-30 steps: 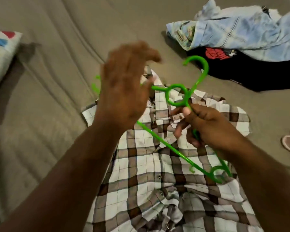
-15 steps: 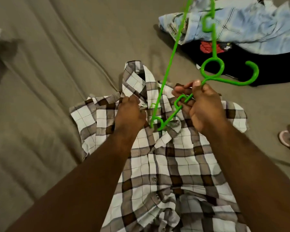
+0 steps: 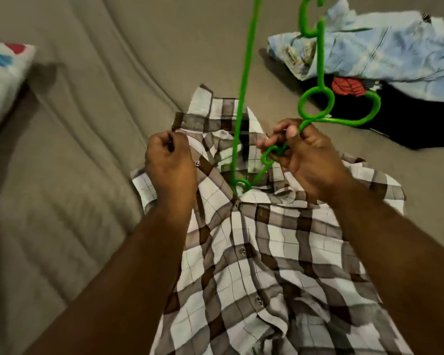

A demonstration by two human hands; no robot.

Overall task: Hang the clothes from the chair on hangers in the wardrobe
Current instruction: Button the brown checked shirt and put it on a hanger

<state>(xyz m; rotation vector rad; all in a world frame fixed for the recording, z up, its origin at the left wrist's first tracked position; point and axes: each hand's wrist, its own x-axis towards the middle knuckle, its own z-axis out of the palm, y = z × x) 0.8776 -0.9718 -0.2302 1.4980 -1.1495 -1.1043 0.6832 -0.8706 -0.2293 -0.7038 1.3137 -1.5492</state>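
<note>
A brown and white plaid shirt lies button side up on a beige bed sheet. My left hand grips the left side of its collar and placket, pulling the neck open. My right hand holds a green plastic hanger by the shoulder bar just below its neck ring. The hanger stands nearly on end, its lower corner loop poked into the shirt's neck opening, its hook pointing right and its upper end out of view.
A crumpled light blue shirt and a black garment with a red print lie at the upper right of the bed. A white pillow with coloured spots sits at the left edge.
The hanger turned from lying flat over the shirt to standing on end in the neck opening. My left hand dropped from the air onto the shirt, then slid up and took hold of the collar.
</note>
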